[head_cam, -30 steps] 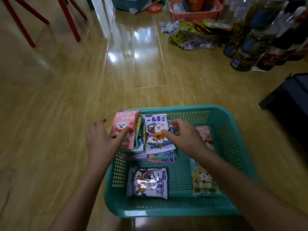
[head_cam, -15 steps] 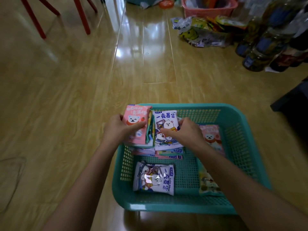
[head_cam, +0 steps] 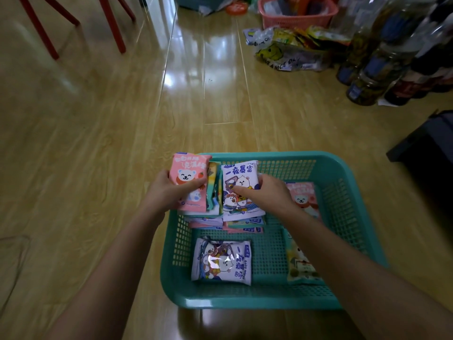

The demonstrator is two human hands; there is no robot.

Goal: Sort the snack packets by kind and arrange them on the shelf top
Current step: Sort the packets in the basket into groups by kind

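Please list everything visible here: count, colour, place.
teal plastic mesh basket: one, teal, on wooden floor
pink bear packet: one, pink, upright, basket's far left
white cartoon packet: one, white, upright beside it
stacked packets: several, mixed, beneath those
flat white packet: one, white, basket front
second pink packet: one, pink, basket right
pale green packet: one, green, under right forearm
pink plastic basket: one, pink, far end
dark bottles: several, dark, far right
left hand: grips pink bear packet
right hand: holds white cartoon packet

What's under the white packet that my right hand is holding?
Under the white packet sits a stack of more packets; only their pink and blue edges show. Their fronts are covered, so the count is unclear.
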